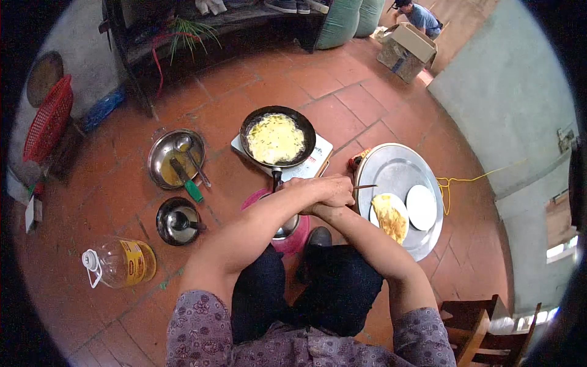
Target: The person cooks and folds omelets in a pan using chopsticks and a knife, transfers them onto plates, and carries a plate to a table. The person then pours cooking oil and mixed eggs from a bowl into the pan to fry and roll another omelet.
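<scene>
Red basket [49, 119] is leaning far L of hands [335, 191]; green sacks [340, 24] are standing well fwd, cardbd. box [400, 60] sitting far fwd-R, wooden furn. [476, 336] standing back-R.

A home room where cooking is done at floor level is pictured, paved with terracotta tiles [361, 101] and edged by a plastered wall [489, 79]. An omelette [275, 137] is seen in a black frying pan [310, 139] set on a portable stove [318, 158], with a cooking-oil jug [137, 263] and a round metal tray [391, 159] of plates [421, 208] placed nearby. Domestic use is also shown by shoes [282, 5] kept on a dark shelf [251, 18], a red plastic basket [49, 116], stuffed green sacks [339, 21] and a wooden chair [474, 330].
</scene>
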The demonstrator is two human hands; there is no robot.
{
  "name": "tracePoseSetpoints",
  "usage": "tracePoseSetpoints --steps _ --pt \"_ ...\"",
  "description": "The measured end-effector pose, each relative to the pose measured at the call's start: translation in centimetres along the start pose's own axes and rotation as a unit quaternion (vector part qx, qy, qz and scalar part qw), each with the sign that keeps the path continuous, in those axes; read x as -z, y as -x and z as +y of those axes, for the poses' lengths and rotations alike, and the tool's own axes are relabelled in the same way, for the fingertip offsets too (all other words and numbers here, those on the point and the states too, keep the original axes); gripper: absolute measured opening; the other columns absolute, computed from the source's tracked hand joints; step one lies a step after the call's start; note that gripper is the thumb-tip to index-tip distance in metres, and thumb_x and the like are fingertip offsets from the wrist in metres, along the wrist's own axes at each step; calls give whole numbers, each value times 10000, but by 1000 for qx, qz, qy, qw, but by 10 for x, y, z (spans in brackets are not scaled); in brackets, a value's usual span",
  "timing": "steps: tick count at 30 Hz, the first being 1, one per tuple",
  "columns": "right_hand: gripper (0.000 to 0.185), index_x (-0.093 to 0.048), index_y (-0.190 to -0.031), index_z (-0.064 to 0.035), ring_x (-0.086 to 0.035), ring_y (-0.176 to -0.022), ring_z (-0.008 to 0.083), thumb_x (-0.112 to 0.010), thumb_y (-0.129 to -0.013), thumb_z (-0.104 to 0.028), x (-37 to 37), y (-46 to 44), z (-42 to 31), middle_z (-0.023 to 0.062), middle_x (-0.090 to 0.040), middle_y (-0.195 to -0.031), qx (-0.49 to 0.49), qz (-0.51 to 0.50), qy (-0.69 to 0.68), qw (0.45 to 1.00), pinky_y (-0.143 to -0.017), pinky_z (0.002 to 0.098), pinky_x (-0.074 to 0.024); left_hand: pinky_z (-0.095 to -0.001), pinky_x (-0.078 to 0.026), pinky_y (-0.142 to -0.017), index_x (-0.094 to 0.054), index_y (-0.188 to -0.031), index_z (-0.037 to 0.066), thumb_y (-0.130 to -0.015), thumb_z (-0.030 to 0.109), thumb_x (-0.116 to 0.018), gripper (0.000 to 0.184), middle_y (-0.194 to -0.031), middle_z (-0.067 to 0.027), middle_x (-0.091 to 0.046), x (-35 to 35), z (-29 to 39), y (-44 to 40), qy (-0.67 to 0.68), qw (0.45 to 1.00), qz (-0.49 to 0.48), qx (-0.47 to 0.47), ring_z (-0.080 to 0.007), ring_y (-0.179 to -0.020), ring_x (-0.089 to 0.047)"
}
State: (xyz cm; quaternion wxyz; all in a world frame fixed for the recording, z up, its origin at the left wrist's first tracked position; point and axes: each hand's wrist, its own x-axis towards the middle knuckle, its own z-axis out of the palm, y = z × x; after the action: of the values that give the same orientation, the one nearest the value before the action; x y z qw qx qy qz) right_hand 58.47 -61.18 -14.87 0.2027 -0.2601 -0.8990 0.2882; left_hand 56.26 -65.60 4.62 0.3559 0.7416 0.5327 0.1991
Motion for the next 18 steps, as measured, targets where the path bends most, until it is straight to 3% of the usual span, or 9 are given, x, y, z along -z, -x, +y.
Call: tracePoseSetpoints --steps 2,3,4,5,8,10,12,14,18 --pt "256 -488 -464 -184 -460 -392 192 -617 -678 -238 12 -3 -11 17 -523 -493 -3 6 183 983 -394 388 -349 -441 -476 -753 -607 -909 -22 -741 164 -530 262 -906 -236 -599 -1 7 3 -7 996 75 -44 -385 -880 -581" --pt "256 -488 -464 -184 -460 -392 192 -617 -678 -238 82 2 -27 17 -523 -493 -1 6 184 983 -394 388 -349 -429 -484 -721 -589 -889 -17 -728 126 -523 225 -875 -214 -583 5 19 12 -81 975 175 -113 -366 -843 -583" --pt "66 -551 -699 -151 -532 -559 183 -544 -760 -177 105 -23 -84 55 -569 -664 24 -81 256 963 -533 345 -425 -417 -493 -689 -572 -868 -12 -716 89 -516 191 -843 -192 -568 16 38 28 -155 933 271 -180 -347 -806 -586" --pt "172 -614 -935 -118 -604 -727 173 -470 -842 -117 127 -15 -138 92 -615 -836 49 -166 323 930 -672 302 -502 -395 -497 -669 -559 -855 1 -706 81 -519 174 -824 -167 -549 27 57 46 -179 910 298 -224 -314 -777 -582" --pt "263 -616 -846 -52 -585 -622 294 -476 -877 -272 159 -41 -111 127 -602 -738 152 -72 246 955 -586 393 -478 -334 -486 -589 -546 -814 11 -700 96 -525 144 -778 -111 -536 26 97 94 -158 874 351 -295 -237 -709 -575" --pt "325 -623 -854 -18 -597 -640 286 -475 -889 -305 189 -61 -124 144 -615 -764 74 -92 233 965 -589 364 -478 -299 -450 -539 -551 -817 16 -710 134 -528 161 -756 -81 -530 28 120 146 -242 919 153 -271 -195 -679 -564" --pt "350 -624 -862 1 -604 -641 263 -482 -890 -317 204 -84 -126 151 -622 -779 10 -104 196 975 -581 349 -476 -288 -425 -514 -547 -798 23 -717 169 -522 169 -747 -54 -527 9 119 183 -227 933 80 -268 -172 -656 -551" --pt "355 -630 -868 32 -600 -645 188 -535 -873 -310 208 -104 -115 126 -633 -786 -74 -43 35 996 -597 309 -488 -223 -350 -441 -571 -1022 32 -702 196 -529 362 -693 -5 -500 2 110 205 -265 936 28 -229 -106 -579 -500" --pt "307 -636 -889 36 -589 -686 137 -582 -855 -264 170 -134 -40 86 -629 -787 -84 34 -210 973 -660 272 -501 -260 -390 -455 -552 -1073 27 -783 215 -516 348 -723 -30 -507 12 105 215 -281 954 -29 -103 -131 -582 -514"
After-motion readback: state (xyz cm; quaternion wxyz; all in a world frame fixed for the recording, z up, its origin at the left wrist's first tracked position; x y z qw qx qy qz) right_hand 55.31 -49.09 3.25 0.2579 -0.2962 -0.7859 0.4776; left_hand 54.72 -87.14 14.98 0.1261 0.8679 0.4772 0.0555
